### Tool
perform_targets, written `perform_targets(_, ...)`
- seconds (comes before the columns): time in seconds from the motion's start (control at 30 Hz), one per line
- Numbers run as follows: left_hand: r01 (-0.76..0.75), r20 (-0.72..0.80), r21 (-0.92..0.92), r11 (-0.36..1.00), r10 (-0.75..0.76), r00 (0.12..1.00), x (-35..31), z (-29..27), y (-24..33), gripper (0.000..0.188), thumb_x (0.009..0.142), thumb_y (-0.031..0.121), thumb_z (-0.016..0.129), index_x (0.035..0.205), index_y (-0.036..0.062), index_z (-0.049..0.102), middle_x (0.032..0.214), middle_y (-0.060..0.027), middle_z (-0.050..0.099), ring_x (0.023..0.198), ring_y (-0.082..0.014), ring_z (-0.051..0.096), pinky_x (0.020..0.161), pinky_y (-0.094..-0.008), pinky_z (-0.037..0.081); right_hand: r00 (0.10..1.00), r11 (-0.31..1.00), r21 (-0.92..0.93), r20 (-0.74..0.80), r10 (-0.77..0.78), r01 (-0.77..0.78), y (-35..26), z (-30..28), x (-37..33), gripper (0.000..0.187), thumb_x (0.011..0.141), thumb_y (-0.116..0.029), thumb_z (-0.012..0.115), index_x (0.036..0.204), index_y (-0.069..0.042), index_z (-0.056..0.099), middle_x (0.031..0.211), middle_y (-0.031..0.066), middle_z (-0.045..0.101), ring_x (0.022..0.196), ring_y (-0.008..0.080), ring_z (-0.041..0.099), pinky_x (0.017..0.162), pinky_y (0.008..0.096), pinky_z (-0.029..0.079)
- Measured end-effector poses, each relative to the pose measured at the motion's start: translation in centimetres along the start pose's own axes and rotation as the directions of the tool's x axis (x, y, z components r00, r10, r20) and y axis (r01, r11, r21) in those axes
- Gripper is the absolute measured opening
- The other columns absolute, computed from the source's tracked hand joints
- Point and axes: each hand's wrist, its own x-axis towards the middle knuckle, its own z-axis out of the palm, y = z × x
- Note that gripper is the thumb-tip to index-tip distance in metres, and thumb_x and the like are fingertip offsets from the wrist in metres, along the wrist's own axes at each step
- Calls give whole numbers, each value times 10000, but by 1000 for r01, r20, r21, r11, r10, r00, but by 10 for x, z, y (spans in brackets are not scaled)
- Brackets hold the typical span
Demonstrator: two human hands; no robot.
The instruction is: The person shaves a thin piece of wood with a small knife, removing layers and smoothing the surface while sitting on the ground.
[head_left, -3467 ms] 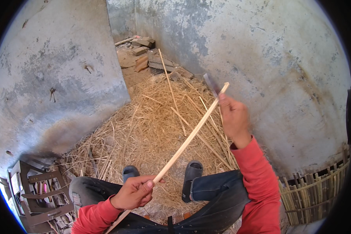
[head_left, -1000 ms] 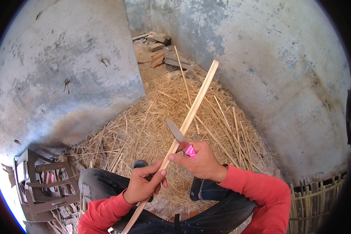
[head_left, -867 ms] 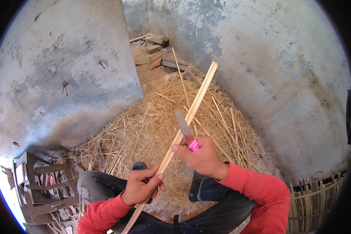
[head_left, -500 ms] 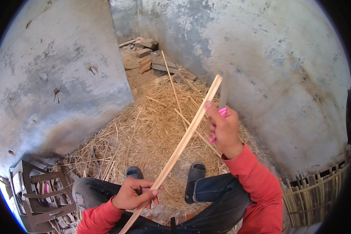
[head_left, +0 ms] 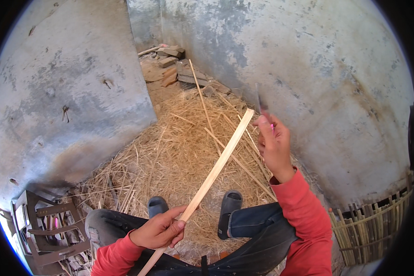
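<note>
My left hand is closed round the lower part of a long pale strip of split bamboo or wood. The strip slants up and to the right from my lap, its broad face turned up. My right hand grips a knife with a bit of pink showing at its handle. Its blade points upward and is smeared by motion. The right hand is just right of the strip's upper end; a small gap seems to lie between them, though I cannot tell if they touch.
Shavings cover the floor, with several loose thin strips lying on them. Bricks and rubble are piled in the far corner. Weathered walls stand on both sides. A brown frame is at lower left, a slatted basket at lower right.
My right hand and knife have moved right, off the strip. The strip's upper end has dropped a little and come nearer, and its broad face has rolled upward.
</note>
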Motion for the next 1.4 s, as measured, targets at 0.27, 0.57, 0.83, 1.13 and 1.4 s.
perform_targets(0.27, -14, -78, -20, 1000, 12, 997, -2, 5, -3, 542, 1102, 165, 428, 1596, 45, 239, 656, 7, 456, 528, -68, 450, 488, -237, 411, 954, 838, -457, 101, -284, 298, 7, -14, 12, 432, 1072, -304, 511, 771, 6, 526, 580, 72, 376, 572, 131, 337, 515, 357, 314)
perform_targets(0.57, -24, -222, -37, 999, 15, 975, -1, 5, 3, 499, 1091, 135, 457, 1564, 33, 336, 635, 22, 461, 492, -41, 402, 456, -222, 353, 909, 797, -516, 405, -98, 315, 1, 19, -29, 428, 1067, -323, 508, 838, 21, 622, 572, 167, 487, 499, 256, 518, 513, 409, 413)
perform_targets(0.83, -123, -275, 37, 992, 129, 953, 2, 2, 3, 470, 1075, 122, 465, 1509, -45, 395, 657, 26, 505, 504, -36, 451, 469, -218, 359, 912, 820, -415, 280, -299, 396, -1, 27, -20, 390, 1067, -272, 491, 864, 29, 633, 563, 198, 521, 488, 308, 561, 505, 417, 436)
perform_targets(1.13, -141, -288, -62, 988, 118, 951, -1, -1, 5, 481, 1074, 103, 455, 1525, -40, 369, 604, 19, 466, 453, -47, 419, 435, -221, 337, 891, 796, -446, 382, -245, 410, 7, 36, -35, 365, 1067, -269, 496, 861, 11, 608, 537, 188, 486, 449, 327, 516, 479, 445, 404)
perform_targets(1.4, -118, -285, -120, 986, 79, 955, -2, 2, 6, 480, 1090, 120, 415, 1532, -46, 336, 500, 23, 395, 379, -50, 341, 392, -234, 305, 849, 835, -404, 510, -134, 374, 19, 47, -60, 392, 1064, -274, 503, 794, 3, 564, 542, 213, 503, 450, 375, 535, 447, 456, 388)
